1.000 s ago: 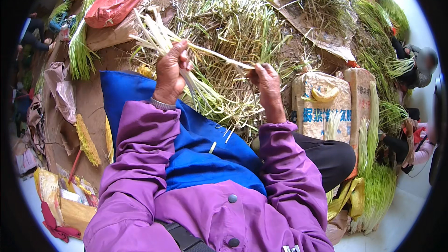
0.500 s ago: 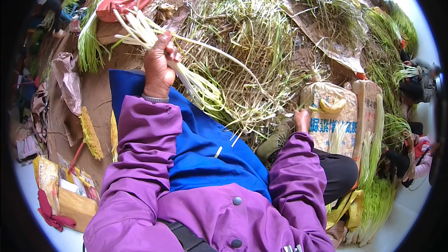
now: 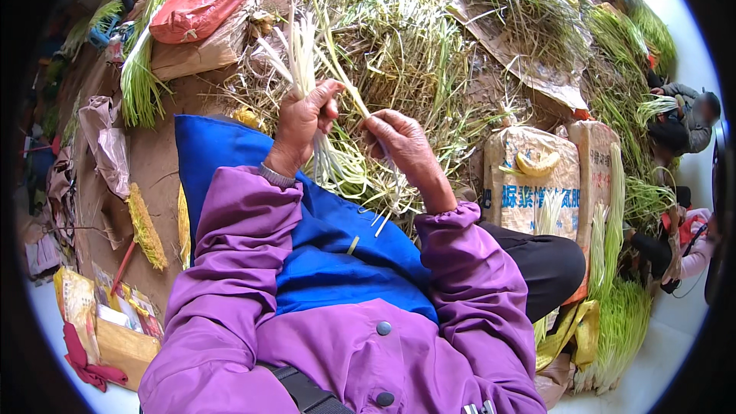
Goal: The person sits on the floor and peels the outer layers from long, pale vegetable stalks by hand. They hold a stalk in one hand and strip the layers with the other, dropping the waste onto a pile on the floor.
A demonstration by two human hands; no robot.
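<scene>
My left hand (image 3: 300, 124) is closed round a bunch of long leafy stalks (image 3: 301, 54). Their white ends stick up above the fist, while pale yellow-green leaves hang below it over the blue apron (image 3: 330, 261). Beside it, my right hand (image 3: 402, 144) pinches a separate stalk (image 3: 346, 84), which slants up and to the left past the left thumb. The two hands are close together but apart. The tips of the right fingers are partly hidden behind that hand.
Loose green and dry stalks (image 3: 399, 54) lie heaped ahead. A stuffed printed sack (image 3: 529, 203) with a yellow curved piece (image 3: 538, 163) on top stands right. Far left are a red bag (image 3: 203, 4) and a yellow brush-like thing (image 3: 146, 226). Other people (image 3: 690, 119) sit along the right.
My right hand has come from beside the sack to my left hand and now grips a stalk there. My left hand has moved slightly right and down, its bunch turned more upright.
</scene>
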